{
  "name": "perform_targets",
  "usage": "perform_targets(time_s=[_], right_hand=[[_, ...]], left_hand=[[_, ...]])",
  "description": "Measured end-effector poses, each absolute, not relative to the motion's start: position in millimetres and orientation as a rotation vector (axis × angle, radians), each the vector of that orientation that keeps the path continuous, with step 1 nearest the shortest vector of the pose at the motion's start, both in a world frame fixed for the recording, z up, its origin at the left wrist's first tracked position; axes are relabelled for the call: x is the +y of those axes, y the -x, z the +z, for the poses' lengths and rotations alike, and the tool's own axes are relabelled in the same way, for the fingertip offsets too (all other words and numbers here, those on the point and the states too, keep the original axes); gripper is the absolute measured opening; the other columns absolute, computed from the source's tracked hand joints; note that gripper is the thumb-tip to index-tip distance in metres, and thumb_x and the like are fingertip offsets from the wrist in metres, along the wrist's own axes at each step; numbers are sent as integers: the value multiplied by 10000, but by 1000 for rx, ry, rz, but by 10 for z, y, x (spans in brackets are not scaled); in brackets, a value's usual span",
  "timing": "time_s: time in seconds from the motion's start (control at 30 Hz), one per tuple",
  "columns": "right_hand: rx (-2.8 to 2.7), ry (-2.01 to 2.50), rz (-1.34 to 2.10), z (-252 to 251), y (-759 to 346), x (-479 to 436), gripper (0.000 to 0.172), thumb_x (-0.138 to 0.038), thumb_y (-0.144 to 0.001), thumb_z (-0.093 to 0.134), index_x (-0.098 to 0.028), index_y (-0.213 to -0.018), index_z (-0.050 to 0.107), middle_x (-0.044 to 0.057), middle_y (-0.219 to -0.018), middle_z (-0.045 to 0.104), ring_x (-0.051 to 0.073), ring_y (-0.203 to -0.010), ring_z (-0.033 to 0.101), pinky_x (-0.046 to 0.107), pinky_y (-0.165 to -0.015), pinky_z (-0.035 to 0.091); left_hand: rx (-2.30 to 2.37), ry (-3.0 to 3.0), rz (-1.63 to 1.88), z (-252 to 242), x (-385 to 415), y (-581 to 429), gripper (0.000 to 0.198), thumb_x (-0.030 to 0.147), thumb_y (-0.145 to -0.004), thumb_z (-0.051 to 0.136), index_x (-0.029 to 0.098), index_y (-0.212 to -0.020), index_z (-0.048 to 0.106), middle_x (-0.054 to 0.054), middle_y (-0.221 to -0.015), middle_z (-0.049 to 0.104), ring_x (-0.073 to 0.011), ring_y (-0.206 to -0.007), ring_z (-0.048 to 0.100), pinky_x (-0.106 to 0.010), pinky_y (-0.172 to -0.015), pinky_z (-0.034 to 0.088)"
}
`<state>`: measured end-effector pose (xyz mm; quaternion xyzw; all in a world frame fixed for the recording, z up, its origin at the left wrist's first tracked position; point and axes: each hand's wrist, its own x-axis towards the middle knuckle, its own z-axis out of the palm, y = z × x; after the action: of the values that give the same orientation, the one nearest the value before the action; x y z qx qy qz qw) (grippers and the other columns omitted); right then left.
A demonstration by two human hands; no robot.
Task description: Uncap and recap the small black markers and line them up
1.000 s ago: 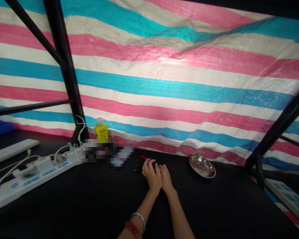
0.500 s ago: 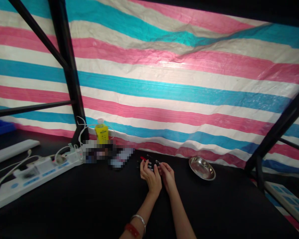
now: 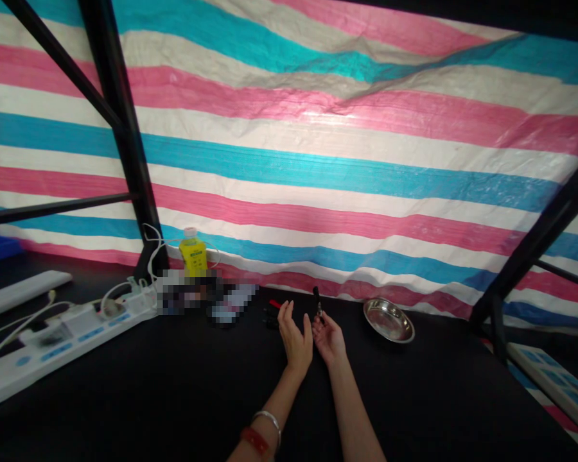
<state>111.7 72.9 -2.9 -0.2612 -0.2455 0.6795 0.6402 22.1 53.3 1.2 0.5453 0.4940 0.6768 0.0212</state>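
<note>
My right hand [image 3: 329, 337] is raised a little off the black table [image 3: 183, 398] and pinches a small dark slender object [image 3: 316, 299] that stands upright above its fingers. My left hand [image 3: 294, 337] is right beside it, fingers stretched up and apart, palm turned toward the right hand, holding nothing. A silver bracelet and a red band [image 3: 262, 431] sit on my left wrist. Just behind the left hand lie several small dark pieces with a red one [image 3: 272, 309] on the table.
A shiny metal dish [image 3: 389, 321] sits to the right of my hands. At the left are a white power strip [image 3: 52, 338] with cables, a yellow bottle [image 3: 193, 251] and a blurred patch of items. Black frame posts [image 3: 120, 141] and a striped tarp [image 3: 347, 160] stand behind.
Both hands lay flat together on the table over the small pieces. They have since lifted; the right hand picked up the dark slender object and the left hand opened upward.
</note>
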Motion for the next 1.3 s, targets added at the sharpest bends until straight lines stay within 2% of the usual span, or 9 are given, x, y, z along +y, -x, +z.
perform_targets(time_s=[0.23, 0.4, 0.57, 0.73, 0.93, 1.3], right_hand=[[-482, 665, 1656, -44, -1024, 733, 47, -200, -691, 642, -166, -697, 611, -28, -546, 584, 86, -454, 521, 197, -472, 427], [-516, 694, 1605, -47, -981, 727, 47, -195, -659, 658, -177, -674, 616, -27, -573, 606, 114, -528, 572, 219, -539, 457], [-499, 668, 1653, -21, -1004, 725, 12, -185, -680, 641, -182, -676, 630, -21, -598, 626, 112, -576, 595, 222, -615, 483], [-436, 641, 1659, -6, -1020, 720, 54, -145, -684, 614, -158, -705, 662, 25, -733, 681, 125, -693, 635, 223, -701, 502], [-384, 705, 1668, -39, -1034, 732, 126, -62, -667, 593, -162, -691, 666, 11, -693, 684, 119, -663, 644, 209, -662, 514], [-389, 629, 1699, 6, -1015, 698, 85, -87, -697, 597, -129, -699, 671, 44, -726, 698, 123, -714, 659, 172, -677, 511]], left_hand=[[1549, -1830, 1834, 7, 533, -213, 502, 63, -805, 373, 245, -1265, 459, -120, -1349, 315, -218, -1145, 465, -430, -936, 420], [1588, -1877, 1659, 9, 517, -225, 467, 92, -813, 372, 217, -1250, 478, -130, -1327, 386, -245, -1183, 444, -453, -945, 405], [1615, -1847, 1682, 0, 517, -233, 436, 108, -827, 363, 203, -1236, 481, -132, -1311, 421, -250, -1201, 437, -448, -950, 396], [1552, -1874, 1723, -11, 523, -246, 400, 117, -842, 351, 189, -1209, 495, -132, -1315, 409, -230, -1208, 433, -423, -967, 398], [1470, -1871, 1736, -24, 521, -260, 407, 101, -850, 333, 192, -1217, 484, -117, -1328, 388, -200, -1212, 438, -383, -992, 395], [1485, -1810, 1817, -84, 549, -284, 338, 157, -869, 381, 192, -1188, 487, -127, -1260, 407, -219, -1179, 456, -407, -982, 400]])
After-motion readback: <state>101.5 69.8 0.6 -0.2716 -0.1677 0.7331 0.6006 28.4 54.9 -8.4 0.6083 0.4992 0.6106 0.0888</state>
